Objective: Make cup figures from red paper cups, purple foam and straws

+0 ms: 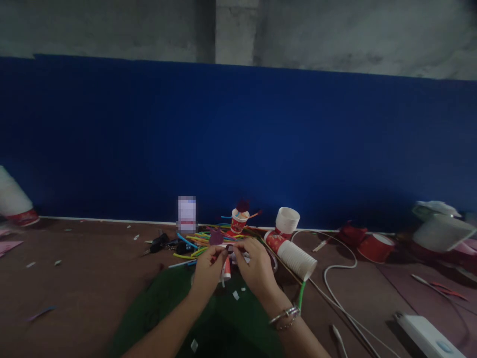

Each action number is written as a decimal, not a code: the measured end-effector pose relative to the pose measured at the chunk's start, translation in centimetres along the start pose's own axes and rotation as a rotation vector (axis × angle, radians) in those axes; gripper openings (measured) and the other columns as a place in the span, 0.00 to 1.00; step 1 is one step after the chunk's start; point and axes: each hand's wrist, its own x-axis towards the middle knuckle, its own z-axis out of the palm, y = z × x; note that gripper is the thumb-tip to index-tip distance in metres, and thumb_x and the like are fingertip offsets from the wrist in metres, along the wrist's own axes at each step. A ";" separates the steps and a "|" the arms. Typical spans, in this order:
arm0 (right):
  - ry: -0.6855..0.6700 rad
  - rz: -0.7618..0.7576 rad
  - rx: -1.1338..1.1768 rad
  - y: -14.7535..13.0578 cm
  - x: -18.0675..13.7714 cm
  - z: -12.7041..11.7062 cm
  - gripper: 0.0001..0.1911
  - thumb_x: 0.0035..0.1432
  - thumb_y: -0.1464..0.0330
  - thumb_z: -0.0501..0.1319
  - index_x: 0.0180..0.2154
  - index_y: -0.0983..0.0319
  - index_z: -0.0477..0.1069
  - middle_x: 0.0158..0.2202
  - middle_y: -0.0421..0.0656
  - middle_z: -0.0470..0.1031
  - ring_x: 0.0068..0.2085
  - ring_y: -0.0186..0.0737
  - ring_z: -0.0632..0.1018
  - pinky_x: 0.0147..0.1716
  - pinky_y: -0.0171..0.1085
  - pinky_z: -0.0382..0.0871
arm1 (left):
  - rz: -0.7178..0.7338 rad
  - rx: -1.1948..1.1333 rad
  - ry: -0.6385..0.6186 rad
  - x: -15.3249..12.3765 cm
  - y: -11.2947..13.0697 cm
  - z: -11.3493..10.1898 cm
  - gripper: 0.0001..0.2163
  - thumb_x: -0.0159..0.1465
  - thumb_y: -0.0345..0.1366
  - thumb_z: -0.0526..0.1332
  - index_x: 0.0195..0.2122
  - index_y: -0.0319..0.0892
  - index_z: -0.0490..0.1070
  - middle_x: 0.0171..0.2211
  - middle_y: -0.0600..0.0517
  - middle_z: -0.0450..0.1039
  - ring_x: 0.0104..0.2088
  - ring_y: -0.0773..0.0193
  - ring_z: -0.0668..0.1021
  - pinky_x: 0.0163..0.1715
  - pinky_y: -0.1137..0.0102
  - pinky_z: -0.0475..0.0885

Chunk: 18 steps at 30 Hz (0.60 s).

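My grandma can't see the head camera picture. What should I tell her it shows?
A left hand and right hand hold a small dark piece above a green surface. Nearby are colourful strips, a red-and-white cup and stacked cups on a brown table.

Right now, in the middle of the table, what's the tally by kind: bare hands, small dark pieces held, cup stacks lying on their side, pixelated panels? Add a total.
Left hand and right hand: 2
Small dark piece held: 1
Cup stack lying on its side: 1
Pixelated panel: 1
Total: 5
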 end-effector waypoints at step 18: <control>-0.163 0.064 0.023 0.2 0.0 0.1 0.11 0.56 0.73 0.55 0.31 0.62 0.77 0.31 0.47 0.78 0.35 0.42 0.76 0.36 0.37 0.67 | 0.378 0.302 -0.026 -0.4 0.8 -0.5 0.06 0.57 0.35 0.58 0.25 0.45 0.72 0.28 0.49 0.72 0.34 0.57 0.71 0.36 0.68 0.63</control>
